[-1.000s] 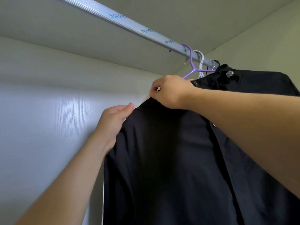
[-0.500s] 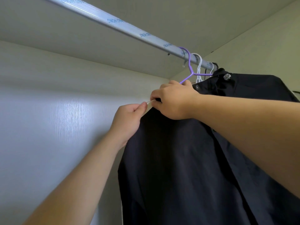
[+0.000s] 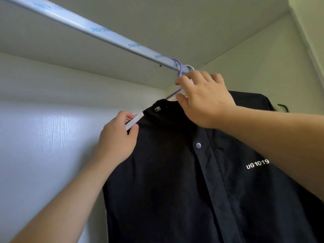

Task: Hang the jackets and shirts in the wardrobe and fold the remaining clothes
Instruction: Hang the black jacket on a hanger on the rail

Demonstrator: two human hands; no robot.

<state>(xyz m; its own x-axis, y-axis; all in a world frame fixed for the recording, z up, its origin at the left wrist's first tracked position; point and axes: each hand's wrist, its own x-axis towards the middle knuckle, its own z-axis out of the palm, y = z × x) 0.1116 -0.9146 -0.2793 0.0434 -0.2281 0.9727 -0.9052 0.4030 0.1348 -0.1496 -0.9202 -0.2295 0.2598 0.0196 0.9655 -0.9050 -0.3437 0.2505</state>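
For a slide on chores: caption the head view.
Left hand pinches one end of the white hanger, right hand grips near its hook, black jacket hanging under the wardrobe rail.

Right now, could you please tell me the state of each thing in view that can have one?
black jacket: hanging on the white hanger, front closed at the visible snap.
white hanger: inside the jacket's shoulders, one arm end sticking out.
purple hanger: hook over the rail.
left hand: pinches the white hanger's exposed arm end.
right hand: grips the white hanger's neck above the collar.
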